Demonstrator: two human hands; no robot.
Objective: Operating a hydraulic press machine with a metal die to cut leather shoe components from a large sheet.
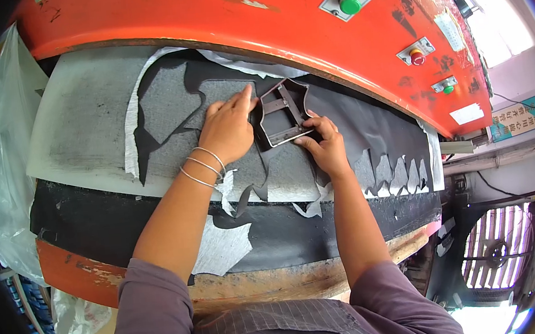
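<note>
A dark metal cutting die (281, 116), a shaped frame with crossbars, stands on a sheet of dark leather-like material (366, 126). My right hand (328, 146) grips the die's near right edge between thumb and fingers. Just left of the die, my left hand (229, 124) rests on the sheet, its fingers stretched out and their tips close to the die's left side. Around that hand, cut-out gaps with thin strips between them show a grey surface (169, 102). Below my left wrist lies a pale grey cut piece (223, 247).
An orange machine beam (203, 17) spans the far side, carrying a green button (349, 4) and a red button (418, 58). A whitish board (78, 113) lies under the sheet. Clear plastic (9, 158) hangs at the left; a fan (496, 249) stands at the right.
</note>
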